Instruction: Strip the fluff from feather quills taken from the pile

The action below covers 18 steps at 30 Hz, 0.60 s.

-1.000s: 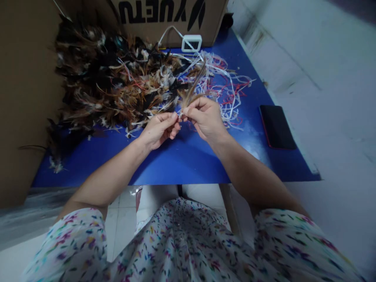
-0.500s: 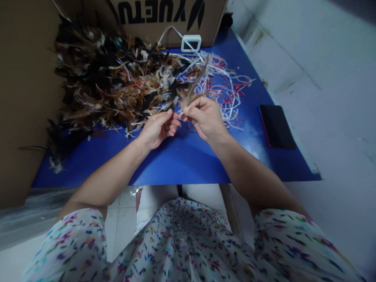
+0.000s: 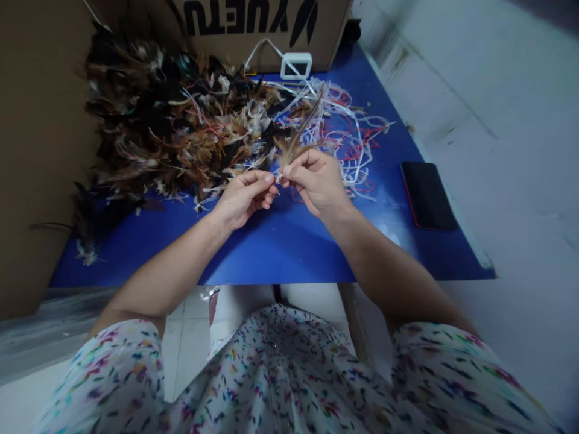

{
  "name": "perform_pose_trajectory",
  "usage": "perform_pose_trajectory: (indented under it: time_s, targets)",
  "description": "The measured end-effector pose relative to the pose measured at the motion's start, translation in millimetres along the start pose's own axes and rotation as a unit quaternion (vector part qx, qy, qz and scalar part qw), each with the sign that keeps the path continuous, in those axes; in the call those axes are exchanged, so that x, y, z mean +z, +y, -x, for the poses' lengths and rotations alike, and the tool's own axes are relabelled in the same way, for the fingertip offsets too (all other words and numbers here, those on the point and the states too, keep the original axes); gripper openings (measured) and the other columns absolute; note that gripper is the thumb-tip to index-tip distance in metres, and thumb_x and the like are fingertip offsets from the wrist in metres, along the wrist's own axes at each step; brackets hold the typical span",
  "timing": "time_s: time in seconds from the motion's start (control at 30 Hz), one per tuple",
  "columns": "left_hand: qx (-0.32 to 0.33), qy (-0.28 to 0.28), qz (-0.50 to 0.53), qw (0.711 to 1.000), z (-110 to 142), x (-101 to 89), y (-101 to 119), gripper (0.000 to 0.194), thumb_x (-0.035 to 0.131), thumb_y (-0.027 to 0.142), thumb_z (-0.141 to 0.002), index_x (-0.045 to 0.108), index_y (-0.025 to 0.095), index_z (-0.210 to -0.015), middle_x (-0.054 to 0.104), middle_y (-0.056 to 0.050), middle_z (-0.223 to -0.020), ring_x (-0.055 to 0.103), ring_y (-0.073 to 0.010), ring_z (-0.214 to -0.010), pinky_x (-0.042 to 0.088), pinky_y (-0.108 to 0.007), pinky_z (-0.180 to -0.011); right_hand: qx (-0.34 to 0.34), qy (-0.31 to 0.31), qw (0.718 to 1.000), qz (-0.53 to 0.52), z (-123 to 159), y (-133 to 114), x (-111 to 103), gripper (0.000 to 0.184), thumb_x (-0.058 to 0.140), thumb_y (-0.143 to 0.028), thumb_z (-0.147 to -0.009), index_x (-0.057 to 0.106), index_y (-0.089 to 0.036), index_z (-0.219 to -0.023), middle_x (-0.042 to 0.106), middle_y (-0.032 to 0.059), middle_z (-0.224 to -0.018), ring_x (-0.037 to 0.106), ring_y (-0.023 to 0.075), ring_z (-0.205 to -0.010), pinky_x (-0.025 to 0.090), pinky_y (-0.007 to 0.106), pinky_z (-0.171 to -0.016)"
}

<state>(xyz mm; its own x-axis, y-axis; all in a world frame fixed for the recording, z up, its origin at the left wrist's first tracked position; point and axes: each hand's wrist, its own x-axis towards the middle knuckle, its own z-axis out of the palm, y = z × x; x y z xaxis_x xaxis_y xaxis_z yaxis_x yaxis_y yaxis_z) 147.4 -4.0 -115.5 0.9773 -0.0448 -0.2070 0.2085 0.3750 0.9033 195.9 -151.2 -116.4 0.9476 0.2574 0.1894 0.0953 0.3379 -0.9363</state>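
Observation:
My right hand pinches a small bunch of brown feathers between thumb and forefinger, tips pointing up and away from me. My left hand is beside it, thumb pressed against the forefinger at the bunch's quill end. Whatever lies between those left fingertips is too small to make out. Both hands are above the blue table. Behind the left hand spreads a large heap of brown and black feathers. Past the right hand lies a tangle of white and red strings.
A cardboard box with black lettering stands at the back, a small white-framed device in front of it. To the right lies a black phone near the table's edge and the wall. Another cardboard panel rises on the left.
Half a second ago my left thumb was lifted off the fingers; now it is pressed down again near the quill ends. My right hand keeps its pinch in the same place.

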Motion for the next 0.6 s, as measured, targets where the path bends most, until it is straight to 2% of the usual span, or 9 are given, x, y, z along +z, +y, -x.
perform_pose_trajectory:
  time_s: [0.13, 0.23, 0.4, 0.5, 0.6]
  targets:
    - [0.060, 0.023, -0.015, 0.998, -0.7, 0.7, 0.1, 0.023, 0.080, 0.027, -0.084, 0.061, 0.016, -0.079, 0.065, 0.005, -0.065, 0.057, -0.0041, -0.046, 0.044, -0.015, -0.043, 0.004, 0.001, 1.000, -0.002, 0.5, 0.7, 0.8, 0.020, 0.075, -0.015, -0.064, 0.055, -0.021, -0.062, 0.062, -0.0069, -0.056, 0.058, 0.0074, -0.050, 0.048, 0.022, -0.055]
    - [0.128, 0.041, -0.040, 0.990, -2.0, 0.9, -2.3, 0.032, 0.084, 0.037, -0.080, 0.059, 0.018, -0.079, 0.063, 0.007, -0.065, 0.056, -0.0041, -0.046, 0.043, -0.016, -0.043, 0.013, -0.005, 1.000, 0.004, 1.4, 0.5, 1.4, 0.020, 0.076, -0.017, -0.061, 0.057, -0.020, -0.061, 0.062, -0.0066, -0.054, 0.058, 0.0076, -0.049, 0.047, 0.021, -0.053]
    - [0.236, 0.069, -0.105, 0.964, -1.1, -1.1, -8.2, 0.038, 0.084, 0.050, -0.077, 0.062, 0.020, -0.081, 0.061, 0.006, -0.064, 0.054, -0.0056, -0.047, 0.044, -0.018, -0.045, 0.074, -0.033, 0.997, 0.009, 3.2, -3.8, 1.9, 0.020, 0.078, -0.018, -0.060, 0.058, -0.019, -0.061, 0.063, -0.0044, -0.054, 0.059, 0.0084, -0.051, 0.047, 0.021, -0.053]
    - [0.249, 0.100, -0.138, 0.954, 3.3, -0.1, -9.5, 0.031, 0.082, 0.047, -0.081, 0.065, 0.021, -0.082, 0.066, 0.004, -0.075, 0.055, -0.0051, -0.050, 0.044, -0.019, -0.048, 0.118, -0.058, 0.991, -0.023, 3.7, -6.9, 1.5, 0.017, 0.075, -0.016, -0.059, 0.058, -0.018, -0.060, 0.063, -0.0036, -0.054, 0.061, 0.0089, -0.052, 0.049, 0.021, -0.053]
    - [0.244, 0.120, -0.127, 0.954, 6.8, 2.3, -10.4, 0.025, 0.082, 0.041, -0.083, 0.066, 0.021, -0.080, 0.070, 0.002, -0.087, 0.055, -0.0036, -0.050, 0.043, -0.020, -0.048, 0.160, -0.074, 0.983, -0.053, 3.4, -7.9, 0.5, 0.015, 0.073, -0.014, -0.059, 0.058, -0.018, -0.060, 0.064, -0.0028, -0.055, 0.062, 0.0090, -0.054, 0.050, 0.020, -0.054]
